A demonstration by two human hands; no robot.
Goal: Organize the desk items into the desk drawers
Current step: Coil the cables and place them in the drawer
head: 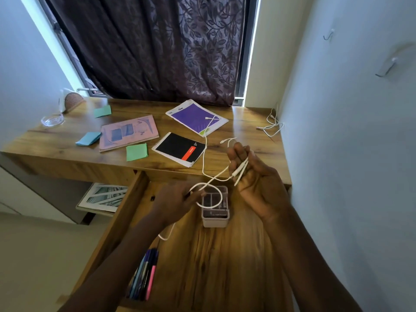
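The white cable [203, 161] starts with one plug lying on the purple notebook [195, 117] in the upper middle of the frame. From there it runs down past the black notebook [180, 148], off the front edge of the desk [247, 131], and into both hands at the centre.

The right hand [258, 183], palm up at centre right, has its fingers bent around several strands and plug ends of the cable. The left hand [177, 200], centre left, pinches a loop of the cable between thumb and fingertips. A slack length hangs below its wrist.

Under the hands the drawer [213, 266] is pulled open. Inside it, a small divided organizer [216, 218] sits directly beneath the loop, and a bundle of pens [145, 273] lies along the lower left side.

On the desk to the left are a pink book [128, 131], two green note pads [136, 152] and [102, 111], a blue note pad [88, 138], and a glass dish [52, 120] at the far left. A second cable [273, 126] lies coiled at the desk's right end by the wall. A dark curtain [157, 46] hangs across the top.
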